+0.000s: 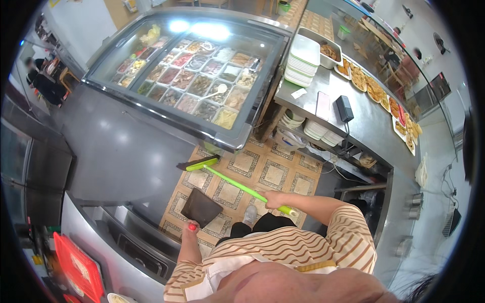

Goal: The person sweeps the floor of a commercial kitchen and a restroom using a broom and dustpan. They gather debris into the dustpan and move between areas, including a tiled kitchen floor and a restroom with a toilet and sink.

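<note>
My right hand (273, 199) is closed around the green handle (238, 184) of a broom. The broom's green head (202, 163) with dark bristles lies near the floor, at the front edge of a glass-topped display fridge. In my left hand (190, 228) is a dustpan's handle, its red end (192, 227) showing above the fist. The dark dustpan pan (201, 207) is down by the patterned floor mat (242, 163), left of my shoe (250, 214). Whether the pan touches the floor I cannot tell.
The display fridge (189, 75) holds several food trays. A steel counter (363, 136) on the right carries stacked white trays (303, 60), plates of fried food (373, 89) and a black device (344, 108). At lower left stands another steel counter (113, 261) with a red basket (77, 265).
</note>
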`<action>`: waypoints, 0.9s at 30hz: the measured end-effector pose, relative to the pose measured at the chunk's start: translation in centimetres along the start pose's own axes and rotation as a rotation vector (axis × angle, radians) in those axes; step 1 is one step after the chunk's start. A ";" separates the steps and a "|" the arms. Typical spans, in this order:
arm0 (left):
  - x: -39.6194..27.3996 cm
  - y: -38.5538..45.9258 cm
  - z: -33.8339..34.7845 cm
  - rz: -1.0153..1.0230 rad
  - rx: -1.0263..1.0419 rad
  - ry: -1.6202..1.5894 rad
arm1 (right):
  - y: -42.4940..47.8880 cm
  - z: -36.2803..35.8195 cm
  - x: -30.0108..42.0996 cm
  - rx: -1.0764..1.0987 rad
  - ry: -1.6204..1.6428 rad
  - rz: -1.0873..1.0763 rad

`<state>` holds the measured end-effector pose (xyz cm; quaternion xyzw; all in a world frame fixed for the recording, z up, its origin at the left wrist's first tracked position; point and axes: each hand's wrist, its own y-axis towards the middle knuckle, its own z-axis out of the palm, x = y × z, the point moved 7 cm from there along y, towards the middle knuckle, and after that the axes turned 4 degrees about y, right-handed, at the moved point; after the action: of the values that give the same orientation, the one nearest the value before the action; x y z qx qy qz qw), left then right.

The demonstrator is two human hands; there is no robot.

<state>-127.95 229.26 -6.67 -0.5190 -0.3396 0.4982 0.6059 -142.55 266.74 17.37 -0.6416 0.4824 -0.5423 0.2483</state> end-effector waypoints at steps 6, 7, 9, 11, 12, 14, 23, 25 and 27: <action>3.0 3.6 -3.3 0.017 -0.020 0.073 | 1.0 8.2 1.7 0.050 -0.019 -0.032; 4.3 3.3 -3.8 0.072 -0.031 0.120 | -1.4 8.9 3.0 0.115 0.040 -0.014; 1.1 8.6 -7.4 0.186 0.285 0.038 | -3.9 7.8 7.9 0.228 0.169 -0.049; 1.4 7.4 -7.2 0.214 0.312 0.034 | -5.8 7.8 8.1 0.382 0.510 0.101; 1.9 5.9 -7.6 0.187 0.266 0.045 | -7.7 7.8 8.7 0.452 0.755 0.185; 2.4 3.0 -7.6 0.079 0.104 -0.078 | -9.3 7.9 10.3 0.425 0.711 0.070; 3.7 -2.2 -10.3 0.050 0.201 -0.493 | -6.2 0.4 12.9 0.202 0.183 -0.081; 3.2 -3.6 -10.4 0.099 0.223 -0.602 | -4.7 -1.6 12.7 0.181 0.166 -0.060; 1.2 -4.8 -11.0 0.294 0.138 -0.644 | -1.6 -3.8 12.4 0.134 0.131 -0.125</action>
<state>-116.20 227.42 -4.66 -0.3367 -0.4004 0.7396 0.4235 -146.24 257.13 25.47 -0.6156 0.4195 -0.6284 0.2241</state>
